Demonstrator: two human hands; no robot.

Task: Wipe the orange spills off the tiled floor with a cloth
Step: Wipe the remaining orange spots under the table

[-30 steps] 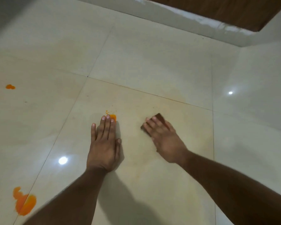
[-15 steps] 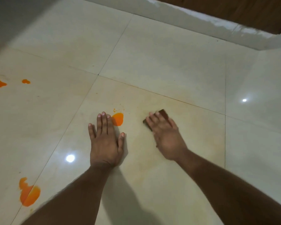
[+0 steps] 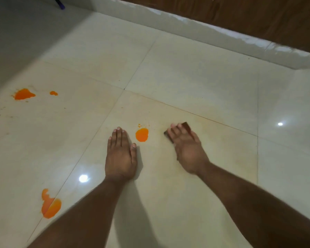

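1. The left hand point(image 3: 121, 154) lies flat on the tiled floor point(image 3: 195, 77), palm down, its fingers straight and close together, the thumb set a little apart. It holds nothing.
2. The right hand point(image 3: 185, 149) rests on a dark brown cloth point(image 3: 186, 126), its fingers laid over the top. Only the far corner and a sliver of the left edge of the cloth show past the fingers. The hand is slightly blurred, so whether the fingers merely press the cloth down or curl round its edge is hard to tell; they look fairly straight.
3. A round orange spill point(image 3: 142, 134) sits on the floor between the two hands, just beside the left hand's fingertips and near the cloth, touching neither. A few tiny orange specks lie just beyond it.
4. A longer orange spill point(image 3: 50, 204) lies across a grout line to the left of the left forearm, well apart from both hands.
5. Two more orange spills sit far off to the left: a larger splash point(image 3: 23, 94) and a small drop point(image 3: 53, 93) near it.
6. Faint yellowish smears tint the tile round the hands.
7. A pale skirting point(image 3: 213, 31) runs along the far edge of the floor, with a brown wooden panel point(image 3: 240, 13) above it.
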